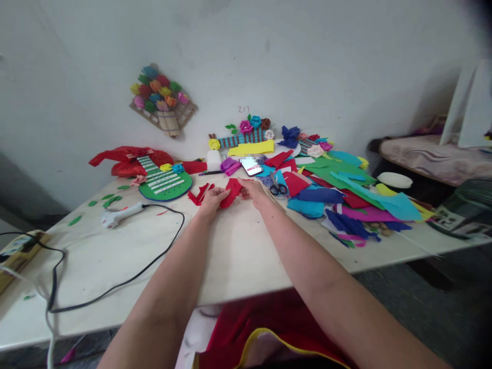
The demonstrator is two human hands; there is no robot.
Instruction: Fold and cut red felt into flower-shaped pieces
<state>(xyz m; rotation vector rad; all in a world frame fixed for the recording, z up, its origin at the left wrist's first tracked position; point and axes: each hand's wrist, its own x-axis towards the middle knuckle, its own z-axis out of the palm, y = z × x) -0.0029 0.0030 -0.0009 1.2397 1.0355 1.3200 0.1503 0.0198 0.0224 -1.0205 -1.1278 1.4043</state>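
Observation:
Between my two hands is a piece of red crepe paper, held just over the white table. My left hand pinches its left side between thumb and fingers. On the other side, my right hand grips the right edge, its fingertips partly hidden behind the paper. Several cut red scraps lie just left of my left hand. Black-handled scissors rest to the right of my right hand. A lit phone lies a little beyond both hands.
A glue gun with a black cord lies on the left, near a green guitar-shaped craft. Coloured paper sheets pile up on the right. A paper-flower bouquet hangs on the wall. A large clear bottle stands at far right.

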